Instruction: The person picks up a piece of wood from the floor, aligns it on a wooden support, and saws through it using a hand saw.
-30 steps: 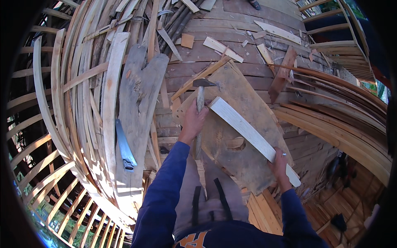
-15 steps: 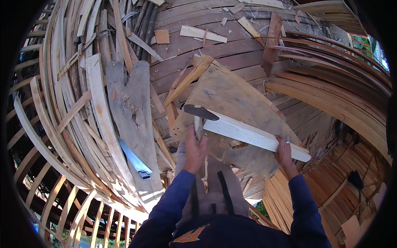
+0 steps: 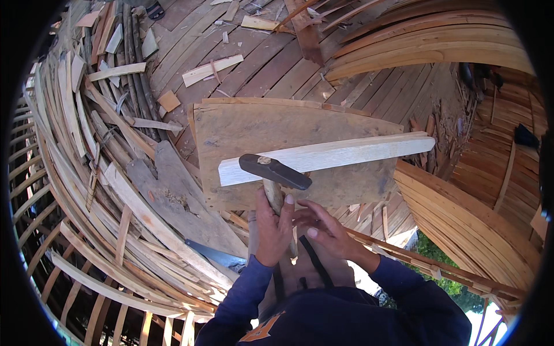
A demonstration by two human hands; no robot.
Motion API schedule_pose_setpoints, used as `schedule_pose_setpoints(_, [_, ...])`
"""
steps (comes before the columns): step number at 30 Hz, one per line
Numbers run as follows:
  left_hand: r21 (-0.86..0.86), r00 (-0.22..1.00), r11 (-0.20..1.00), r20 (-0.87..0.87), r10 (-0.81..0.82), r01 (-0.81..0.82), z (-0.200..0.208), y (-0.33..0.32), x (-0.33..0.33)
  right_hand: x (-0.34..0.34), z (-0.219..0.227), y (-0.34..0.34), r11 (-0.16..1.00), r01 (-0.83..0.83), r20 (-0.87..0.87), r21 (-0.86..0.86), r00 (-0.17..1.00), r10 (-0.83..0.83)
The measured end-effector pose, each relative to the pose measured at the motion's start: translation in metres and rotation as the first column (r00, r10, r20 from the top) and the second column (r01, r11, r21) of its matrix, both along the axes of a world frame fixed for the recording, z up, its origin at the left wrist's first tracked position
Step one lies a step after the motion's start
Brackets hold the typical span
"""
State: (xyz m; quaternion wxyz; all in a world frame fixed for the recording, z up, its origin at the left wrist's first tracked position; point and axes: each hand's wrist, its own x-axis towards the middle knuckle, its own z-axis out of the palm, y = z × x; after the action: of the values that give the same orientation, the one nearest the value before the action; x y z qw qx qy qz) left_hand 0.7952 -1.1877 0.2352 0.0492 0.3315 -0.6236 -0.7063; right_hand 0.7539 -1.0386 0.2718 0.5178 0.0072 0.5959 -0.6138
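My left hand (image 3: 272, 228) is closed round the wooden handle of a hammer (image 3: 278, 172), whose dark metal head points up and away from me. Close beside it is my right hand (image 3: 328, 229), fingers parted and loosely bent; whether its fingertips touch the handle, I cannot tell. Beyond both hands, a pale planed length of timber (image 3: 352, 154) lies across a weathered wooden board (image 3: 254, 124). The hammer head hides part of the timber's near left edge.
Long curved wood strips (image 3: 92, 230) are heaped at the left, with a grey split plank (image 3: 173, 190) and a handsaw (image 3: 214, 254) alongside. Curved hull-like planking (image 3: 461, 213) rises at the right. Offcuts (image 3: 212, 70) lie on the far plank floor.
My right hand has let go of the timber and come over beside the left hand. The timber now rests on the board. The view has turned to the right.
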Motion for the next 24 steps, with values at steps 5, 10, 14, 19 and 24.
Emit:
schedule_pose_setpoints(5, [-0.245,0.879,0.874,-0.130,-0.458,0.419,-0.001,0.073,-0.032,0.038,-0.008,0.049,0.921,0.311,-0.418,0.236,0.888,-0.193])
schedule_pose_setpoints(10, [-0.406,0.874,0.775,0.180,-0.452,0.485,-0.056,0.082,0.009,0.042,-0.036,0.194,0.774,0.319,-0.737,0.546,0.623,0.263])
schedule_pose_setpoints(14, [-0.712,0.897,0.549,0.384,-0.219,0.438,-0.113,0.015,0.055,0.014,-0.072,0.261,0.648,0.133,-0.632,0.750,0.434,0.643])
schedule_pose_setpoints(19, [-0.820,0.912,0.414,0.404,-0.070,0.395,-0.149,0.000,0.054,-0.017,-0.127,0.281,0.633,0.132,-0.646,0.763,0.208,0.735])
schedule_pose_setpoints(24, [-0.853,0.928,0.398,0.373,0.013,0.338,-0.152,0.010,0.051,-0.024,-0.144,0.277,0.694,0.133,-0.700,0.707,0.266,0.662])
